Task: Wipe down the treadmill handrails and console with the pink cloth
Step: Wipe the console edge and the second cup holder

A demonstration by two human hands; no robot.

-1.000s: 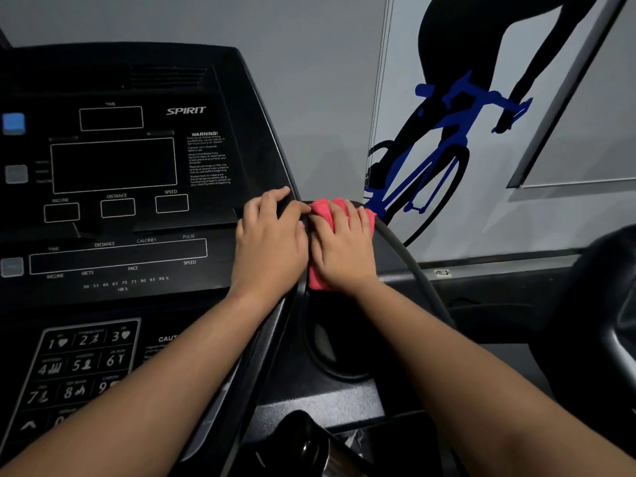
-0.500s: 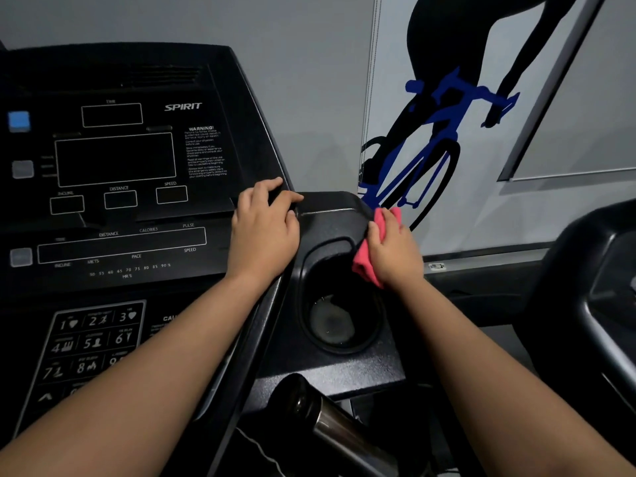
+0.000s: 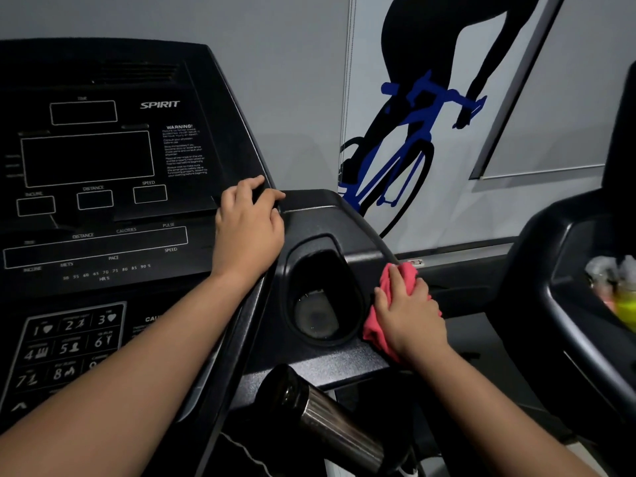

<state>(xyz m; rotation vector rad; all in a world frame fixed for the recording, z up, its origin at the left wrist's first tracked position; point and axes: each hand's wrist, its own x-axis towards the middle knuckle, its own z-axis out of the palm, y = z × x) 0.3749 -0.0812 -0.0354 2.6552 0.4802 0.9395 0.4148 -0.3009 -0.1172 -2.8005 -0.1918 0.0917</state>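
The black treadmill console (image 3: 103, 187) with its dark display fills the left of the view. My left hand (image 3: 247, 228) rests on the console's right edge, fingers curled over the ridge. My right hand (image 3: 409, 311) presses the pink cloth (image 3: 377, 330) against the outer right side of the console wing, beside the cup holder (image 3: 320, 297). The cloth bunches under my palm and fingers. The chrome pulse grip of a handrail (image 3: 330, 421) sticks out below the wing.
A keypad (image 3: 65, 349) sits at the lower left of the console. Another machine (image 3: 578, 287) stands close on the right, its tray holding a yellow-green item. A wall with a cyclist graphic (image 3: 413, 132) is behind.
My right hand has slid the pink cloth from the top of the console wing down along its right side, toward me. My left hand stays on the console edge.
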